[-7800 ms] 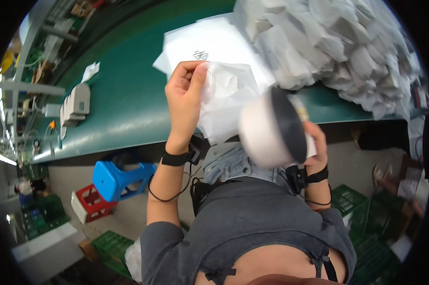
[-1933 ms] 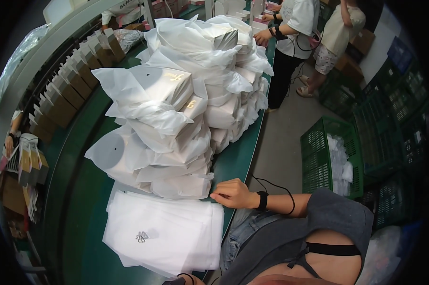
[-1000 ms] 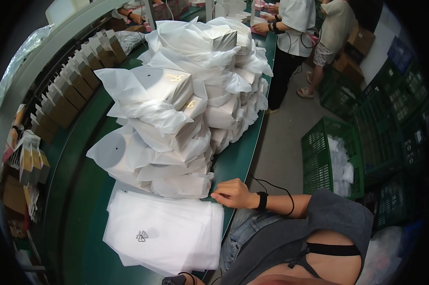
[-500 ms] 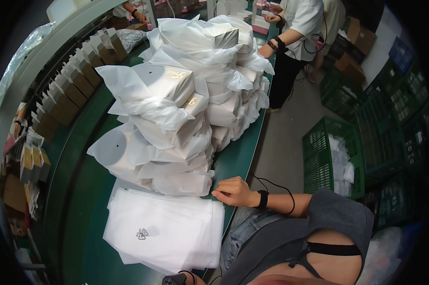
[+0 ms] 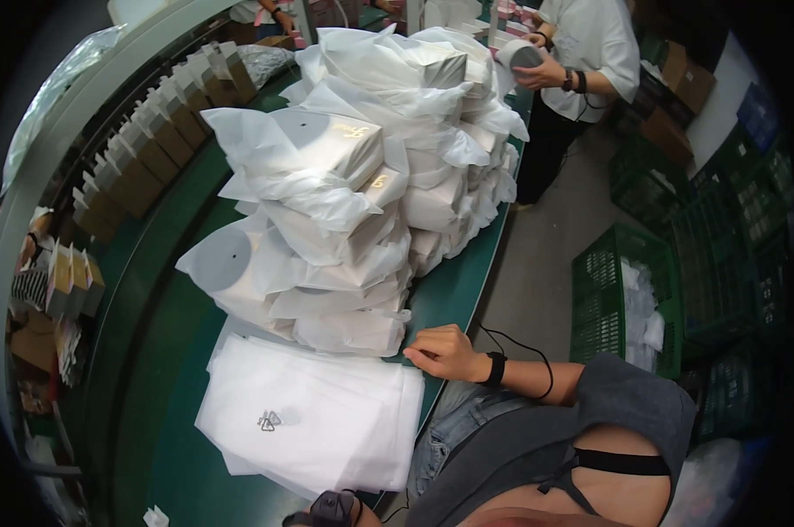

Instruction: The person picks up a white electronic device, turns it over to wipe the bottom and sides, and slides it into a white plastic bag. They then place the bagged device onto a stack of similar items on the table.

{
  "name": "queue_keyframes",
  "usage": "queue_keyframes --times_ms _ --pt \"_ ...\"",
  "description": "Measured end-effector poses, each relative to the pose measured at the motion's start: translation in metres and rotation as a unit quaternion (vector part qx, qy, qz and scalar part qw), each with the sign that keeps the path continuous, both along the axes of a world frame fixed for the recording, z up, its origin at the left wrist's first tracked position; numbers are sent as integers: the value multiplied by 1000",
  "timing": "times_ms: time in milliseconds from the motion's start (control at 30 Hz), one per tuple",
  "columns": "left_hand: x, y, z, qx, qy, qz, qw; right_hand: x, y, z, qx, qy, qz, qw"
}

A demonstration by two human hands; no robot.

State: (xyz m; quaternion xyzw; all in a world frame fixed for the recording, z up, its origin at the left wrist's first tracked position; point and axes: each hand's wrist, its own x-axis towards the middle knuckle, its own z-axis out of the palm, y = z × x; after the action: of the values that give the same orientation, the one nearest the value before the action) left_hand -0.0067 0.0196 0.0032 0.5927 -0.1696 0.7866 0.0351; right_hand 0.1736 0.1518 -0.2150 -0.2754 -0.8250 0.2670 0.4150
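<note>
My right hand (image 5: 444, 352), a black band on its wrist, rests in a loose fist by the table edge, with nothing showing in its fingers. It is next to the lowest bag of a big pile of boxes in white translucent plastic bags (image 5: 348, 277). In front of that pile lies a flat stack of white plastic bags (image 5: 313, 413) with a small printed mark. At the bottom edge, just beyond that stack, only the wrist side of my left hand (image 5: 331, 509) shows, with a black wrist device; its fingers are out of sight.
Beneath the pile runs a green work surface (image 5: 164, 422). Brown-and-white boxes (image 5: 133, 176) stand in a row along its far left side. A co-worker (image 5: 586, 66) stands beyond the pile, holding a white, grey-ended thing. On the right floor, a green crate (image 5: 594, 303) holds white plastic.
The whole scene has shifted slightly to the right in view. The co-worker's hands have come up with a white, grey-ended thing. My right hand keeps its place beside the pile.
</note>
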Motion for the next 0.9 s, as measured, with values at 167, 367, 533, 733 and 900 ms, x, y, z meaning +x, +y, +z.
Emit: queue_keyframes --times_ms 167,367,533,733,900 --pt "-24 -11 -13 -409 3 -162 898 3 0 -3 -1 7 -2 1000" --pt "12 6 -13 -439 -6 -246 864 -4 -4 -2 -7 -12 12 1000" --pt "-4 21 -12 -386 102 -256 880 -4 1 -7 -2 -8 8 1000" --pt "-8 17 -23 -349 141 -235 896 -5 -1 -9 3 -2 5 1000" --pt "3 16 -24 -318 96 -202 922 -1 -3 -7 3 -8 -6 1000"
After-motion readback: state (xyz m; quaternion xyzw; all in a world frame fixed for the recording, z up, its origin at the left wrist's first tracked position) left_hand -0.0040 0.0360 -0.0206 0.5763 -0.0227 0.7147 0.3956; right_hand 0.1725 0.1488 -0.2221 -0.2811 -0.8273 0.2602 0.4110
